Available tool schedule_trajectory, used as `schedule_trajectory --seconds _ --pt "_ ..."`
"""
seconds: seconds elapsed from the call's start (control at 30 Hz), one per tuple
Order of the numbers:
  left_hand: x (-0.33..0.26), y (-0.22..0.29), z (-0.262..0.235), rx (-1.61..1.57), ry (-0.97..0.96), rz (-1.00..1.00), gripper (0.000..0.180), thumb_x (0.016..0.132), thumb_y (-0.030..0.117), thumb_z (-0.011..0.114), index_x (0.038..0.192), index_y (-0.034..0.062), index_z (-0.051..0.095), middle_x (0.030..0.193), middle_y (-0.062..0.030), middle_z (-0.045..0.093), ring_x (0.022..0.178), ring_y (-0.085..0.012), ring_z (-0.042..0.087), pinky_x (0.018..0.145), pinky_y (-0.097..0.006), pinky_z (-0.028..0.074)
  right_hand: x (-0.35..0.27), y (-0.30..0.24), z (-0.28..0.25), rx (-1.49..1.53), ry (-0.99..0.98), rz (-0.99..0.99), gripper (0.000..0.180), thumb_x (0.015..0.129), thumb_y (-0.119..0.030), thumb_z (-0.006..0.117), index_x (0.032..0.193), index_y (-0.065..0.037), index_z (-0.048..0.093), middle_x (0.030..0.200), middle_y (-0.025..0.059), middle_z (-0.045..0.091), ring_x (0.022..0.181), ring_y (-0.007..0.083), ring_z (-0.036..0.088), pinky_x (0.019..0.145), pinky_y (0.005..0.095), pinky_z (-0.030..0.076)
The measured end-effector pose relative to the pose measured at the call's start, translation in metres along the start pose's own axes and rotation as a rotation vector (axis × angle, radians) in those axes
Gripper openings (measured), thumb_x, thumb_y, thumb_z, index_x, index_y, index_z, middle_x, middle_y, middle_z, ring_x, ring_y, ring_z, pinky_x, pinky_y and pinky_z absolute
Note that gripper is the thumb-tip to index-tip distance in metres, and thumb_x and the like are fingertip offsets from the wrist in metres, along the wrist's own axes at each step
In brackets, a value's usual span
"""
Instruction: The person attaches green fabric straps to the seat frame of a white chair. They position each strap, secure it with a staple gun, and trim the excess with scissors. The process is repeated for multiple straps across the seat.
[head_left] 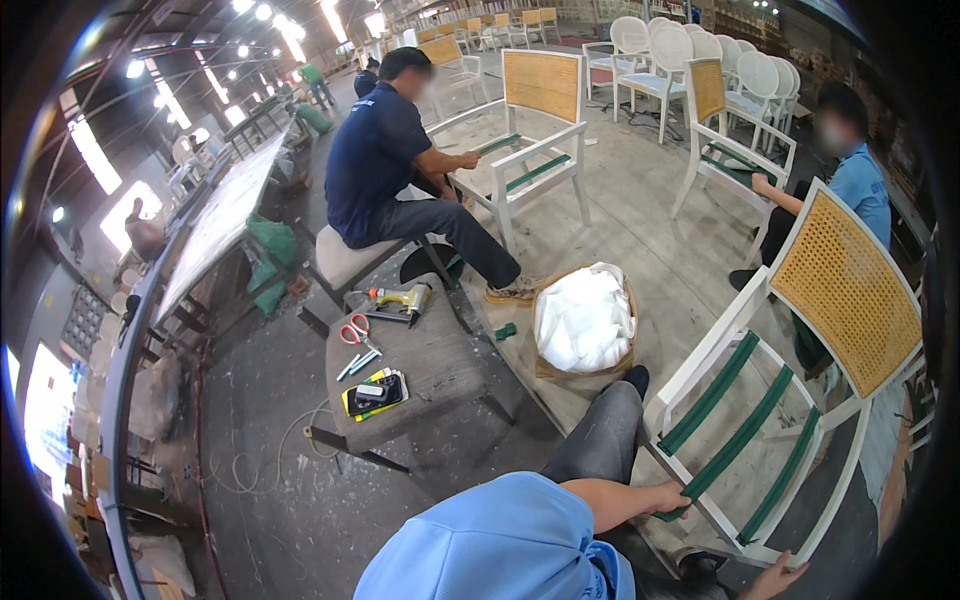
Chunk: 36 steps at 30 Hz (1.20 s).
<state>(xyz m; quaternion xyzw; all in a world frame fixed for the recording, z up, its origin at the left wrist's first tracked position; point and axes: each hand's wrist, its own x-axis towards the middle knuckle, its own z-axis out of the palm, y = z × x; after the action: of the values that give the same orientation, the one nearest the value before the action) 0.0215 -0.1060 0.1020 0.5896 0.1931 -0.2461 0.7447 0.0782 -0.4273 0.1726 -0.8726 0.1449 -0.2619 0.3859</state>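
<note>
Left hand [668, 497] is wrapped around the front rail of a white chair frame [745, 340] with green webbing straps [735, 443] and a cane back, tipped on the floor at right. Right hand [775, 578] pokes in at the bottom edge beside the frame, can't tell its grip. Red scissors [356, 331] and a stapler gun [403, 299] sit on a padded stool [440, 365] to the left.

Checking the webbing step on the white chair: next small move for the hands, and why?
Probably pull the green strap taut across the seat frame: the left hand grips its near end at the front rail, the right hand steadies the white chair at its lower corner, and the three straps span the open seat.
</note>
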Motion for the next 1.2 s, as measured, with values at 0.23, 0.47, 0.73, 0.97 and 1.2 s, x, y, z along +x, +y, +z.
schedule_trajectory --seconds 0.23,0.47,0.73,0.97,1.2 --pt "-0.012 -0.007 -0.003 0.373 -0.108 -0.135 0.036 0.100 0.028 0.069 0.129 0.0059 0.065 0.110 -0.0158 0.074 0.089 -0.0293 0.072 0.073 -0.046 0.056 -0.120 0.024 0.093 0.354 -0.819 0.798 0.071 0.097 -0.062 0.060 0.150 -0.018 0.046 0.130 0.0112 0.058 0.110 0.0295 0.058 0.091 0.0488 0.043" --pt "-0.019 -0.020 0.002 0.543 -0.314 -0.459 0.056 0.098 0.039 0.069 0.145 0.0124 0.055 0.136 -0.0207 0.061 0.115 -0.0413 0.062 0.086 -0.059 0.052 -0.124 -0.011 0.136 0.768 -1.270 0.940 0.046 0.101 -0.052 0.060 0.119 -0.010 0.060 0.102 0.0100 0.065 0.093 0.0304 0.063 0.081 0.0491 0.050" --pt "-0.024 -0.026 0.002 0.523 -0.416 -0.411 0.042 0.098 0.033 0.072 0.133 0.0171 0.056 0.110 -0.0093 0.059 0.085 -0.0253 0.055 0.064 -0.047 0.047 -0.139 -0.010 0.145 0.819 -1.240 1.026 0.031 0.104 -0.039 0.059 0.109 -0.008 0.058 0.092 0.0099 0.064 0.085 0.0313 0.064 0.074 0.0483 0.052" --pt "-0.011 -0.034 -0.001 0.966 -0.283 -0.039 0.046 0.083 0.034 0.078 0.115 0.0022 0.072 0.108 -0.0186 0.074 0.094 -0.0321 0.070 0.084 -0.047 0.056 -0.142 -0.005 0.158 0.699 -1.091 0.981 0.026 0.103 -0.031 0.064 0.111 -0.007 0.058 0.095 0.0079 0.065 0.086 0.0265 0.066 0.077 0.0446 0.056" --pt "0.010 0.010 -0.028 1.241 0.108 0.373 0.023 0.094 0.026 0.062 0.108 0.0157 0.076 0.099 -0.0169 0.075 0.095 -0.0367 0.072 0.085 -0.050 0.056 -0.126 -0.003 0.138 0.480 -1.293 0.899 0.036 0.110 -0.036 0.050 0.111 -0.007 0.070 0.099 0.0096 0.075 0.079 0.0227 0.068 0.067 0.0389 0.055"
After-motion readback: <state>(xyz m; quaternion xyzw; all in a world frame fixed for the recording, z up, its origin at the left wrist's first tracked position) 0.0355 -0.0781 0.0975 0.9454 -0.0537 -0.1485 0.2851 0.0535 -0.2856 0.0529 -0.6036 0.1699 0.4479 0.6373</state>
